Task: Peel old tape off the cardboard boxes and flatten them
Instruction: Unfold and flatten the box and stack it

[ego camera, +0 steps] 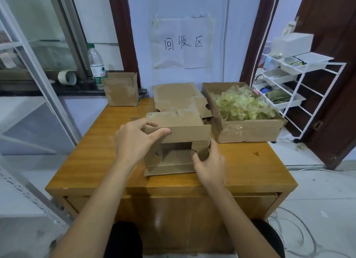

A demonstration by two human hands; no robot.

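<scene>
A small brown cardboard box (185,130) lies on its side in the middle of the wooden table (96,161), its open end facing me with the flaps partly folded in. My left hand (134,140) grips its upper left corner, thumb along the front edge. My right hand (210,161) holds the lower right flap, fingers curled round it. Behind it lies a pile of flattened cardboard (177,97). Another small open box (121,90) stands at the table's far left corner.
A larger open carton (248,130) at the right holds a heap of crumpled yellowish tape (240,105). A water bottle (96,65) and a tape roll (67,77) sit on the window ledge. A white rack (300,84) stands to the right.
</scene>
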